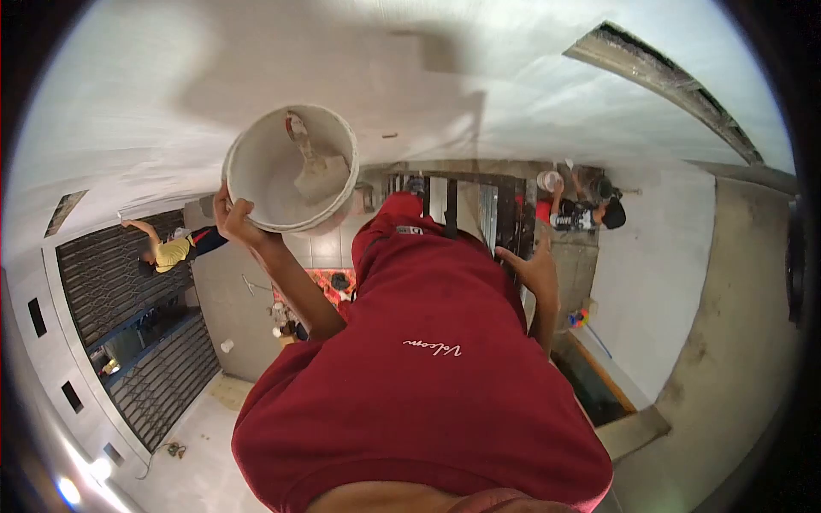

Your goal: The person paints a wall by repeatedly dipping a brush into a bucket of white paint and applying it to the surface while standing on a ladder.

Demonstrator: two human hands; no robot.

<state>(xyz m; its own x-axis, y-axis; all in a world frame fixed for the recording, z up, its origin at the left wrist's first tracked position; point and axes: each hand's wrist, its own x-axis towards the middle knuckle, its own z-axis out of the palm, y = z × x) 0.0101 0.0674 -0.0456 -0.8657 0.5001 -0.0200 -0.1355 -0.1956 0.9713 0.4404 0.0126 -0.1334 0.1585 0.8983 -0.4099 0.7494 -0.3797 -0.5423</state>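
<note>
My left hand (237, 221) is closed on the rim and side of a white bucket (256, 175), held up at the left in the head view. Inside the bucket lies a putty knife (318, 171) with a wide, smeared blade and a partly red handle. The bucket's inner wall has a pale coating. On the other side of my red shirt, my right hand (537, 269) is beside a dark metal frame (516, 201). Its thumb and forefinger are stretched apart. I see nothing held in it, though its other fingers are partly hidden.
A pale plastered surface (385, 77) with a recessed opening (667, 81) spans the top. One person in yellow (171, 254) is by a metal shutter (111, 282) at left. Another person (586, 214) works at right near a small bucket (549, 180).
</note>
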